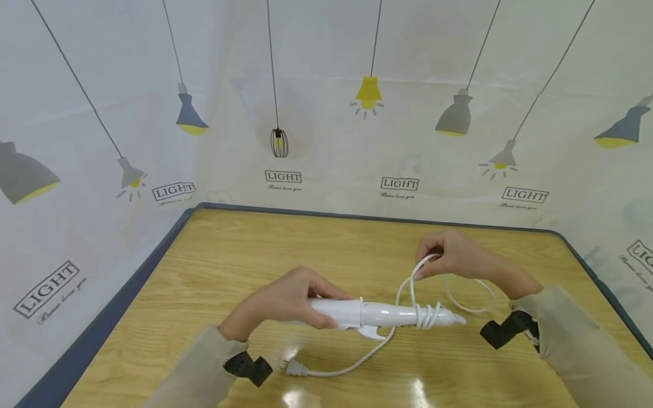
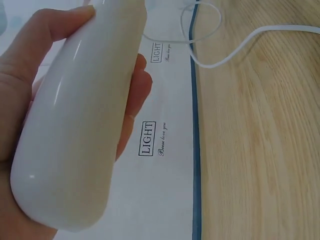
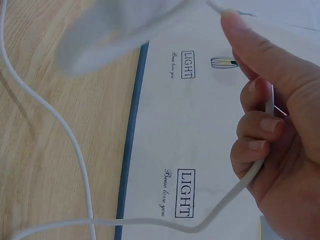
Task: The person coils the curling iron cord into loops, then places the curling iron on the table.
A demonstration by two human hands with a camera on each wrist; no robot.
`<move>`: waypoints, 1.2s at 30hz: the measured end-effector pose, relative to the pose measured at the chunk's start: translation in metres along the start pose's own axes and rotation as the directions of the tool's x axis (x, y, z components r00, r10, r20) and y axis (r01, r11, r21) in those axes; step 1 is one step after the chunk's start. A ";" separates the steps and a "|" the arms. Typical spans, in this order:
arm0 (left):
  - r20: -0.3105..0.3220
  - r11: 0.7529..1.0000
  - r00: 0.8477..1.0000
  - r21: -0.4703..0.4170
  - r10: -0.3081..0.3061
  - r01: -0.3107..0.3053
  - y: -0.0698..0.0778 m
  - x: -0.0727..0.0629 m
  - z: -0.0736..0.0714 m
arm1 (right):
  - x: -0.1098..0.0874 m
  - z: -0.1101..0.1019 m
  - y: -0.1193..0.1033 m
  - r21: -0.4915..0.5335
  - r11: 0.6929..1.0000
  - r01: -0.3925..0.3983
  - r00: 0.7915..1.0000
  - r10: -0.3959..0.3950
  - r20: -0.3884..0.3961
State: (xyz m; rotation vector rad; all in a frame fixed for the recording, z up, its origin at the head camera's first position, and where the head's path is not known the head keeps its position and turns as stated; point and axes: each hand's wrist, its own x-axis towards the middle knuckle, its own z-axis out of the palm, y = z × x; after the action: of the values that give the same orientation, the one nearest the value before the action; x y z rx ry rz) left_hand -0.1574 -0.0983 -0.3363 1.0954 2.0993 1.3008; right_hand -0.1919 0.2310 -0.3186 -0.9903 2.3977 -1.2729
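Observation:
A white curling iron [image 1: 388, 313] lies level in my left hand [image 1: 285, 300], just above the table. The left fingers and thumb grip its thick, rounded barrel [image 2: 75, 130]; a small lever [image 1: 371, 333] sticks out underneath. Several turns of white cord [image 1: 427, 316] wrap the slim handle near its tapered right tip. Above and behind that end, my right hand [image 1: 454, 258] holds the cord, which in the right wrist view passes under curled fingers [image 3: 257, 125]. From there the cord loops down past the handle to a plug [image 1: 296, 368] on the table at the front.
The wooden tabletop [image 1: 245, 243] has a dark blue edge [image 1: 326, 214] along the back and sides. Pale walls [image 1: 326, 113] printed with lamps and lettering rise around it. A loose loop of cord [image 1: 474, 310] hangs right of the handle's tip. Each wrist wears a black camera mount [image 1: 248, 368].

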 end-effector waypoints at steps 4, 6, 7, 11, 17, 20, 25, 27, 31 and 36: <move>-0.090 0.985 0.993 0.150 -0.071 0.084 0.002 0.003 0.005 | 0.000 0.002 -0.009 -0.093 0.996 0.016 1.000 -0.017 -0.006; -0.147 0.972 0.985 0.200 -0.093 0.121 0.002 0.004 0.006 | -0.003 0.003 -0.013 -0.156 0.987 0.027 0.999 -0.032 -0.027; -0.176 0.967 0.980 0.216 -0.098 0.136 0.002 0.004 0.006 | -0.005 0.003 -0.015 -0.190 0.981 0.030 0.998 -0.038 -0.040; -0.287 0.956 0.950 0.226 -0.120 0.189 0.000 0.005 0.007 | -0.015 0.006 -0.028 -0.278 0.960 0.024 0.996 -0.046 -0.073; -0.479 0.965 0.859 0.080 -0.182 0.249 -0.002 0.005 0.005 | -0.031 0.021 -0.047 -0.220 0.975 -0.025 0.997 0.007 -0.080; -0.530 0.973 0.825 0.004 -0.194 0.232 -0.003 0.005 0.002 | -0.036 0.032 -0.048 -0.158 0.987 0.000 0.994 -0.017 -0.104; -0.539 0.978 0.818 -0.158 -0.200 0.135 -0.003 0.006 -0.003 | -0.039 0.044 -0.037 -0.095 0.993 0.071 0.981 -0.087 -0.175; -0.531 0.972 0.824 -0.213 -0.198 0.097 -0.001 0.006 -0.005 | -0.039 0.046 -0.028 -0.038 0.992 0.120 0.973 -0.125 -0.193; -0.499 0.960 0.846 -0.277 -0.186 0.048 0.004 0.006 -0.006 | -0.041 0.046 -0.009 0.136 0.962 0.235 0.955 -0.203 -0.214; -0.443 0.955 0.890 -0.297 -0.112 -0.027 0.012 0.005 -0.005 | -0.039 0.041 0.008 0.267 0.916 0.299 0.938 -0.231 -0.258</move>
State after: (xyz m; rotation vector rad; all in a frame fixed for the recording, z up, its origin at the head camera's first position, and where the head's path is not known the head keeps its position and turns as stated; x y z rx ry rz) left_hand -0.1586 -0.0937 -0.3230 0.6526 2.1204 1.9260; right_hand -0.1464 0.2342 -0.3529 -1.1611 2.1713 -1.8756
